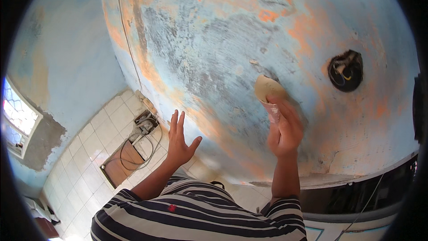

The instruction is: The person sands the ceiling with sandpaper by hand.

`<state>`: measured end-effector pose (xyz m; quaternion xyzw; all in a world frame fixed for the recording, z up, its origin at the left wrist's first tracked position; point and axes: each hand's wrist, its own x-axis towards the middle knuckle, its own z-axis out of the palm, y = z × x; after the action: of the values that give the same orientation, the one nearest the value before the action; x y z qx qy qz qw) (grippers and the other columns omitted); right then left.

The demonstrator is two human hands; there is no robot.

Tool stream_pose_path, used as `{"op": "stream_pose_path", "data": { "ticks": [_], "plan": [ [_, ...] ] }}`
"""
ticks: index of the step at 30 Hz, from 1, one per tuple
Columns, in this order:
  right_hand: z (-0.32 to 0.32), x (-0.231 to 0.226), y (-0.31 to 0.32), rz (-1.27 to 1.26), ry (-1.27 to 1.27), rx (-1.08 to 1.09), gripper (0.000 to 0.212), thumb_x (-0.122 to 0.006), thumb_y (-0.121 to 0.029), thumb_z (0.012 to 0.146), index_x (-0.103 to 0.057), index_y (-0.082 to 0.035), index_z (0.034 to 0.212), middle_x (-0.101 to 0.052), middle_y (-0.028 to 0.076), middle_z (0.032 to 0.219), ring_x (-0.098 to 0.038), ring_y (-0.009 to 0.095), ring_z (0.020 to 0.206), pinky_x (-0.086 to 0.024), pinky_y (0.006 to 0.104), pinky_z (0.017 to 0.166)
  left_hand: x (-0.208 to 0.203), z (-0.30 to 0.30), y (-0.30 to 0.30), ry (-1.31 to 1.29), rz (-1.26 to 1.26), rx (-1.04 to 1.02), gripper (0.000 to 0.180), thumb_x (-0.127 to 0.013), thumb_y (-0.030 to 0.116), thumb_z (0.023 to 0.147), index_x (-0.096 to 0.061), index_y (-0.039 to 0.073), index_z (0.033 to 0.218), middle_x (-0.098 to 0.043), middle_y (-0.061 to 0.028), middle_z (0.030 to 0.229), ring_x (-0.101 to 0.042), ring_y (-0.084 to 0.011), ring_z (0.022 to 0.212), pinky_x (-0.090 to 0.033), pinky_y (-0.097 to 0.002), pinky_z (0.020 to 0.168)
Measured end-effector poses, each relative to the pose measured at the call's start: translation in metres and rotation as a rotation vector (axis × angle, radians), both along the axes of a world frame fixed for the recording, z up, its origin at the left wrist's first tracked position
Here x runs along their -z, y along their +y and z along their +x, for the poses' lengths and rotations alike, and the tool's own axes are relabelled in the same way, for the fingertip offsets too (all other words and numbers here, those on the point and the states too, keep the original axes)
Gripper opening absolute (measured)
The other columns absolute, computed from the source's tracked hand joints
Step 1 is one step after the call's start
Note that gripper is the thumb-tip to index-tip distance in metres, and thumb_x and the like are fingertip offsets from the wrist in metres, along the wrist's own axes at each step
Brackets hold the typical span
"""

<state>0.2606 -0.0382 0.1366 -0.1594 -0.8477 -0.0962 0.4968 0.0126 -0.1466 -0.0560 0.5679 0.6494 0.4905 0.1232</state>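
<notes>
My right hand (pixel 286 127) grips a folded sheet of sandpaper (pixel 269 90), tan on its upper face and pinkish on the part by my fingers. The sheet lies against the wall (pixel 232 53), whose blue paint is worn into grey and orange patches. Beside a dark scuffed spot, the sheet's upper edge curls over. Farther left, my left hand (pixel 180 140) is raised near the wall's lower part, fingers stretched out and thumb apart, holding nothing. Whether its fingertips touch the wall I cannot tell.
An open round box with wires (pixel 345 71) is set in the wall at right. At lower left, a brown board (pixel 123 164) and a looped cable (pixel 154 151) lie by white tiles (pixel 91 151). A window (pixel 20 118) is at far left. A dark opening (pixel 356 196) runs along lower right.
</notes>
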Motion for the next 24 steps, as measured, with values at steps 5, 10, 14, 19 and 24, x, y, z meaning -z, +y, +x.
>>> {"op": "stream_pose_path", "data": {
  "ticks": [5, 10, 14, 19, 24],
  "plan": [
    [-0.024, -0.021, -0.001, 0.160, -0.067, 0.108, 0.016, -0.064, -0.001, 0.095, -0.068, -0.002, 0.110, -0.074, 0.016, 0.120, -0.068, 0.038, 0.117, -0.055, 0.0463, 0.096, -0.007, -0.024, 0.011, -0.027, 0.027, 0.056, 0.099, -0.081, 0.024, 0.087, -0.021, 0.003, 0.163, -0.015, -0.0315, 0.167, -0.019, -0.0491, 0.154, -0.024, -0.0605, 0.119],
    [-0.062, -0.041, 0.015, 0.212, 0.051, 0.212, 0.019, -0.058, -0.004, 0.099, -0.068, -0.004, 0.116, -0.071, 0.017, 0.129, -0.065, 0.039, 0.124, -0.052, 0.0480, 0.102, -0.029, -0.072, 0.034, 0.036, -0.007, 0.154, 0.099, -0.078, 0.016, 0.088, -0.016, 0.000, 0.163, -0.015, -0.0282, 0.168, -0.020, -0.0442, 0.155, -0.022, -0.0529, 0.124],
    [-0.099, -0.059, 0.028, 0.346, 0.020, 0.385, 0.020, -0.056, -0.007, 0.101, -0.068, -0.005, 0.117, -0.067, 0.018, 0.137, -0.062, 0.039, 0.129, -0.051, 0.0477, 0.105, -0.046, -0.121, 0.050, -0.143, 0.136, 0.265, 0.093, -0.072, 0.009, 0.087, -0.018, 0.004, 0.163, -0.020, -0.0219, 0.169, -0.022, -0.0379, 0.156, -0.023, -0.0545, 0.123],
    [-0.142, -0.071, 0.046, 0.424, -0.036, 0.624, 0.024, -0.060, -0.006, 0.098, -0.069, -0.010, 0.120, -0.065, 0.015, 0.140, -0.053, 0.035, 0.139, -0.045, 0.0491, 0.110, -0.055, -0.181, 0.075, -0.048, 0.304, 0.297, 0.088, -0.070, 0.007, 0.085, -0.025, 0.005, 0.161, -0.028, -0.0213, 0.167, -0.029, -0.0384, 0.153, -0.026, -0.0545, 0.122],
    [-0.162, -0.058, 0.049, 0.414, -0.205, 0.878, 0.033, -0.068, -0.007, 0.090, -0.071, -0.016, 0.122, -0.058, 0.010, 0.150, -0.047, 0.033, 0.144, -0.041, 0.0504, 0.114, -0.049, -0.221, 0.102, -0.019, 0.272, 0.369, 0.076, -0.073, 0.016, 0.087, -0.039, 0.002, 0.153, -0.031, -0.0254, 0.163, -0.033, -0.0430, 0.149, -0.029, -0.0554, 0.120]
  ]
}}
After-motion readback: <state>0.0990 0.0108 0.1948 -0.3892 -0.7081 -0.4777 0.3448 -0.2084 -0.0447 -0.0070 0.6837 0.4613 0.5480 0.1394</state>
